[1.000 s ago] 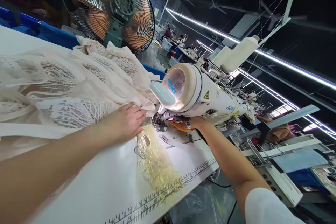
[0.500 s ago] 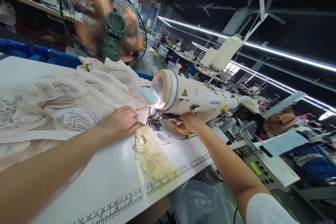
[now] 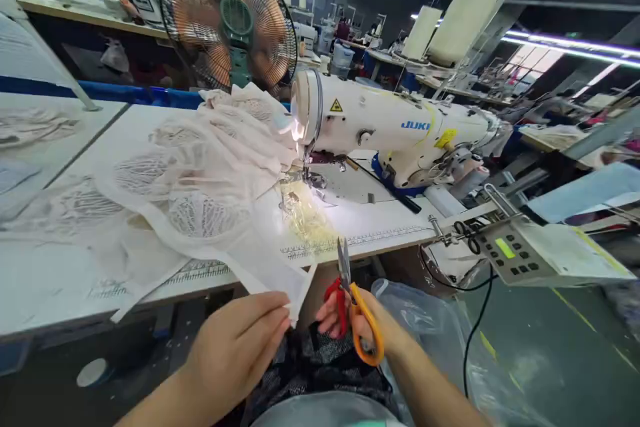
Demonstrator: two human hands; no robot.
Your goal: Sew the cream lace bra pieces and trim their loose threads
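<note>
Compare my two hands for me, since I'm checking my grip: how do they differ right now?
The left hand pinches the corner of the pale fabric; the right hand grips scissors, blades pointing up. The left touches cloth only, the right metal and plastic. Both hang below the table edge.

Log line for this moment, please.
left hand: pinching fabric corner | right hand: holding scissors, blades up | sewing machine: lamp on

The fan point(image 3: 233, 20) is cut off by the top edge; beside it a person's face is blurred, and the sewing machine point(image 3: 395, 127) hides its needle.
</note>
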